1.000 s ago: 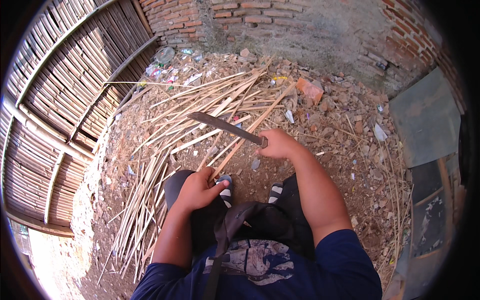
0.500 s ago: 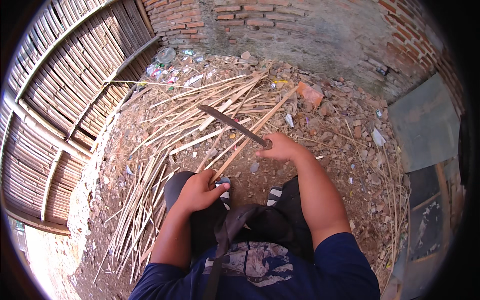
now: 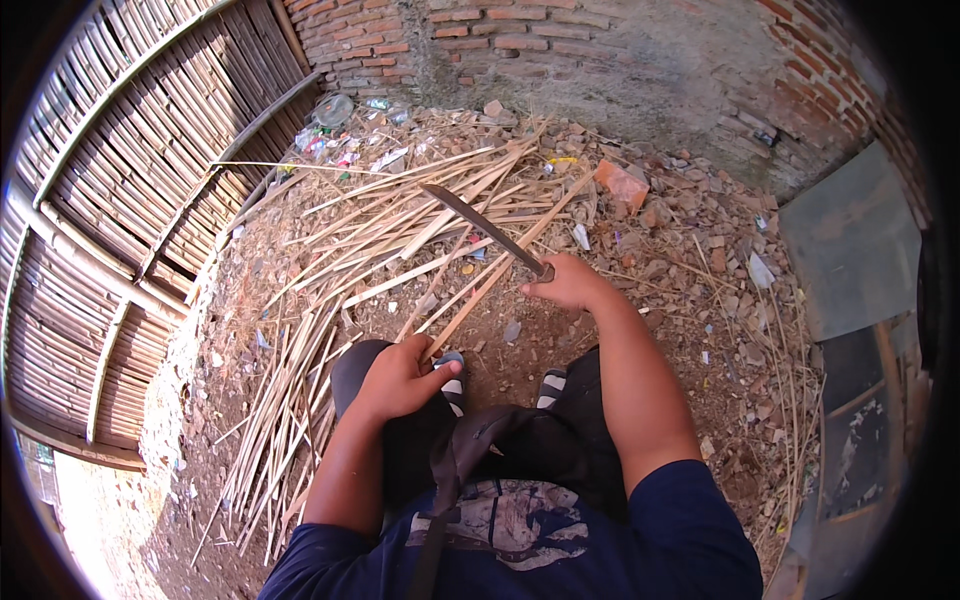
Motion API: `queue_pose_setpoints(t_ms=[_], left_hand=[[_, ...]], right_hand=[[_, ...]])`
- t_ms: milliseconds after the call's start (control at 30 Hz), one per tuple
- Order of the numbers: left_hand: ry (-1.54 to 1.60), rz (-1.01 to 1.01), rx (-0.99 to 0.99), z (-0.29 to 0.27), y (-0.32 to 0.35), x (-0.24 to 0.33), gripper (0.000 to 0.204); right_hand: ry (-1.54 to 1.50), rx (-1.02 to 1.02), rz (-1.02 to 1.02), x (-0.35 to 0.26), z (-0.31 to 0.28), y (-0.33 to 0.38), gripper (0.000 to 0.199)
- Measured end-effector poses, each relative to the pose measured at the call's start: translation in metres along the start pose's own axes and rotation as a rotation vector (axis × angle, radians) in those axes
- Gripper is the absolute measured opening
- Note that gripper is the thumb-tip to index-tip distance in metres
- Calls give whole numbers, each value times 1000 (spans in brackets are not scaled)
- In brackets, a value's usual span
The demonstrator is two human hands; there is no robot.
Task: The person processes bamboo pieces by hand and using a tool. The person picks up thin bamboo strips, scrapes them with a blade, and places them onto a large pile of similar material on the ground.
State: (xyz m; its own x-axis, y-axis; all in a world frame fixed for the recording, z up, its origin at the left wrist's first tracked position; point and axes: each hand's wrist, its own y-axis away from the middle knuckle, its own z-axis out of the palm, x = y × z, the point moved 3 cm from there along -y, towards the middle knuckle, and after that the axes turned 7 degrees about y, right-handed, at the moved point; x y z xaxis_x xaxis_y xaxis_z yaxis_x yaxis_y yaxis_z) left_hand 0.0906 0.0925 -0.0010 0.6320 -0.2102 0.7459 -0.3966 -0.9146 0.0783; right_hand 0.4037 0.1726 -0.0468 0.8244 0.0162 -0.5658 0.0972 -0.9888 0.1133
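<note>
My right hand (image 3: 570,283) is closed round the handle of a machete (image 3: 480,225), whose dark blade points up and to the left. The blade lies over or just above a long bamboo strip (image 3: 490,283); whether it touches cannot be told. Near my left knee, my left hand (image 3: 405,378) grips the near end of that strip, which runs away to the upper right toward a broken brick. Many similar bamboo strips (image 3: 375,240) lie heaped on the ground beyond, and more lie in a bundle (image 3: 280,430) to my left.
An orange brick (image 3: 622,185) rests among rubble and scraps at the far right of the heap. A slatted bamboo wall (image 3: 120,180) stands at left, a brick wall (image 3: 600,60) behind, and grey sheets (image 3: 855,245) lean at right. My striped sandals (image 3: 550,388) are below.
My right hand and the machete have shifted slightly to the right, and the blade's tip is higher. My left hand stays almost in place on the strip.
</note>
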Motion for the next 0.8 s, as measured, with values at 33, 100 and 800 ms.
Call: queue_pose_setpoints(t_ms=[33, 100, 800], left_hand=[[10, -6, -3, 0, 0, 1, 53], [-8, 7, -3, 0, 1, 0, 53], [-27, 20, 0, 3, -1, -1, 56]], right_hand=[[-6, 39, 14, -1, -2, 2, 60], [24, -52, 8, -7, -4, 5, 57], [-3, -120, 30, -1, -2, 5, 63]])
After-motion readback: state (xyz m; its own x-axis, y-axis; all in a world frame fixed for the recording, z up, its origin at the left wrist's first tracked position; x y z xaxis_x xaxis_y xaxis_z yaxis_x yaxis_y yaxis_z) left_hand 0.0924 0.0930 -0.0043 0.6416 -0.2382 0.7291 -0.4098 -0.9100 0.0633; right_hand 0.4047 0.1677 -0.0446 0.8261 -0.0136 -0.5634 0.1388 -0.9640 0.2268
